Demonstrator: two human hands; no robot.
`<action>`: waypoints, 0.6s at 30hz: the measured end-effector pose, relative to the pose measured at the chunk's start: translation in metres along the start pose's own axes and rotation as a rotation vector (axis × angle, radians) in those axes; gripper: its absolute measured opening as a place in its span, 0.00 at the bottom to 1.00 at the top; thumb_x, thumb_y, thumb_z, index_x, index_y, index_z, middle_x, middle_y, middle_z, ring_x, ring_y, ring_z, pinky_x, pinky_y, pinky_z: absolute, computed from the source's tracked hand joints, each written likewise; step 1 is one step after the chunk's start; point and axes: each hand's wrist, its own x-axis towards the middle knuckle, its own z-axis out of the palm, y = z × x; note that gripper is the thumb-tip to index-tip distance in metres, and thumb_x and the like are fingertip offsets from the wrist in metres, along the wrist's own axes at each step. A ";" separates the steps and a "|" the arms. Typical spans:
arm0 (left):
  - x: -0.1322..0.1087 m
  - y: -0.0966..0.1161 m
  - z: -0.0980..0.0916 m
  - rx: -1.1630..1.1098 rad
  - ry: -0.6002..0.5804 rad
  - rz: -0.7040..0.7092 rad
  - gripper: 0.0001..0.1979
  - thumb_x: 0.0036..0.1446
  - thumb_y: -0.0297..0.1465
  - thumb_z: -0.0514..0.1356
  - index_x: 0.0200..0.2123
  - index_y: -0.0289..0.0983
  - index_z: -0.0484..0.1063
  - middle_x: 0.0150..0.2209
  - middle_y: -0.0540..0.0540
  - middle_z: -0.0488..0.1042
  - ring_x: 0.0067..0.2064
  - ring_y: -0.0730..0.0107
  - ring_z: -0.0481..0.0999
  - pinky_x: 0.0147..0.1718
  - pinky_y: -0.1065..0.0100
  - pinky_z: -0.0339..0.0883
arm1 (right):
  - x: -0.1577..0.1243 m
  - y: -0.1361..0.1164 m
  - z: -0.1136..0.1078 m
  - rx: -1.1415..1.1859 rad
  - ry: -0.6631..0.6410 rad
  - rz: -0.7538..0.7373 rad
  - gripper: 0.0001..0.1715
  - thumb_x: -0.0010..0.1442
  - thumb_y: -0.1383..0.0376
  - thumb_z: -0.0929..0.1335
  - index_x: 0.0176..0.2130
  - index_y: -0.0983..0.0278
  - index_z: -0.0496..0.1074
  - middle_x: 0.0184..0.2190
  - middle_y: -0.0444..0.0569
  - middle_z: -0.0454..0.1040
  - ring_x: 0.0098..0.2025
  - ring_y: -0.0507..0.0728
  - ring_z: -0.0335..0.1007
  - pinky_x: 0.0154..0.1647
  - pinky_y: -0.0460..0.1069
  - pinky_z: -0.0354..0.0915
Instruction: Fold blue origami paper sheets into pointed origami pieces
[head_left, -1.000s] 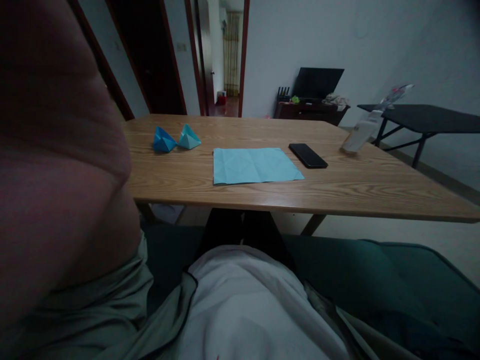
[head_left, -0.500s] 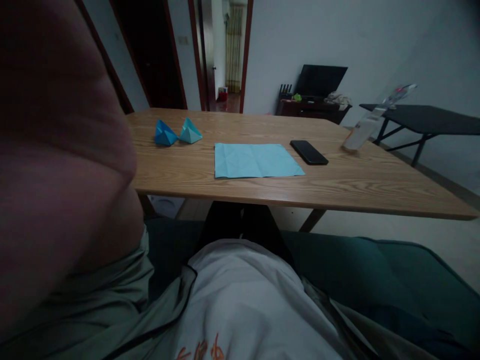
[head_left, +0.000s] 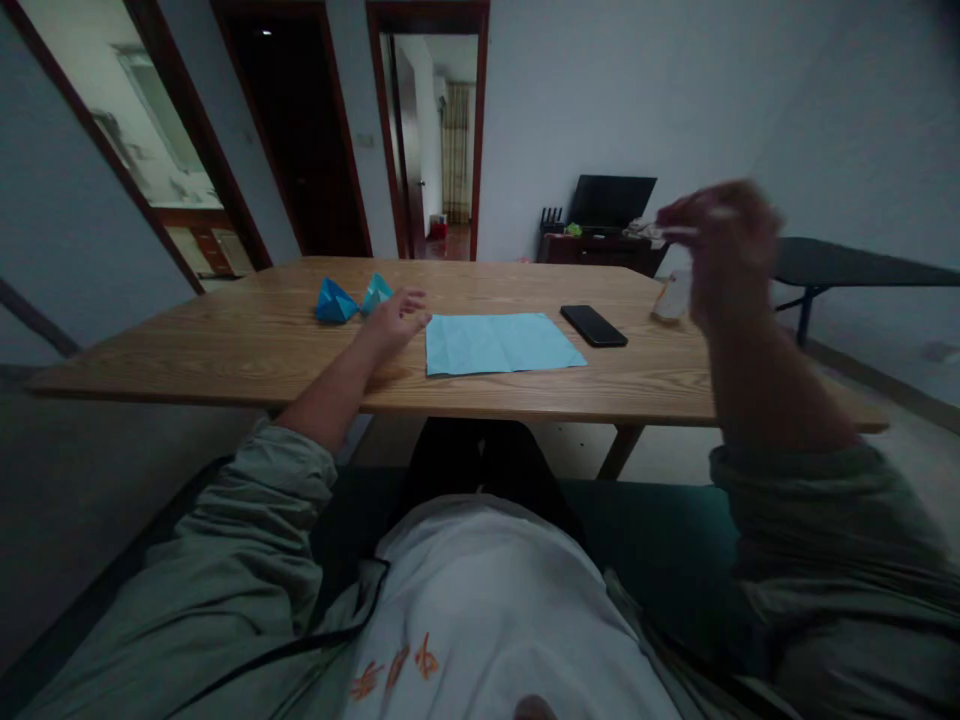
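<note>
My left hand [head_left: 397,318] lies low over the wooden table [head_left: 225,352] with its fingers apart, holding nothing. It is nearest the pale teal folded paper piece [head_left: 376,292], and a darker blue folded paper piece [head_left: 335,303] sits just beyond that. A light blue paper sheet [head_left: 499,344] lies flat to the hand's right, beside a black smartphone [head_left: 593,325]. My right hand [head_left: 724,250] is raised above the table's right side, blurred by motion. A pale whitish item [head_left: 672,297] stands partly behind it.
A black table [head_left: 847,262] stands to the right. A dark cabinet [head_left: 604,250] with a screen on it stands against the far wall. Doorways open at the back left. A dark green sofa [head_left: 660,530] lies beneath my arms.
The large dark blurred shape on the left has gone. Both my forearms now show, with my left hand by the folded pieces and my right hand raised. The view has shifted slightly.
</note>
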 end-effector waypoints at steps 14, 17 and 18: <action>0.005 -0.039 0.025 0.348 -0.446 0.016 0.23 0.56 0.44 0.54 0.50 0.39 0.74 0.51 0.44 0.75 0.50 0.60 0.73 0.53 0.64 0.64 | -0.025 0.117 0.104 -0.372 -0.431 0.507 0.51 0.56 0.38 0.66 0.64 0.69 0.56 0.58 0.68 0.64 0.58 0.68 0.61 0.56 0.56 0.55; 0.008 -0.043 0.025 0.336 -0.436 0.022 0.22 0.55 0.44 0.55 0.48 0.39 0.75 0.50 0.45 0.76 0.49 0.61 0.73 0.52 0.66 0.64 | -0.029 0.113 0.106 -0.338 -0.471 0.548 0.56 0.53 0.35 0.65 0.66 0.66 0.52 0.59 0.65 0.64 0.58 0.67 0.62 0.55 0.56 0.57; 0.008 -0.044 0.026 0.329 -0.431 0.018 0.22 0.55 0.44 0.55 0.48 0.39 0.75 0.50 0.45 0.76 0.49 0.62 0.73 0.52 0.66 0.64 | -0.029 0.112 0.108 -0.336 -0.476 0.548 0.57 0.53 0.34 0.64 0.66 0.65 0.52 0.59 0.64 0.64 0.58 0.67 0.62 0.55 0.55 0.57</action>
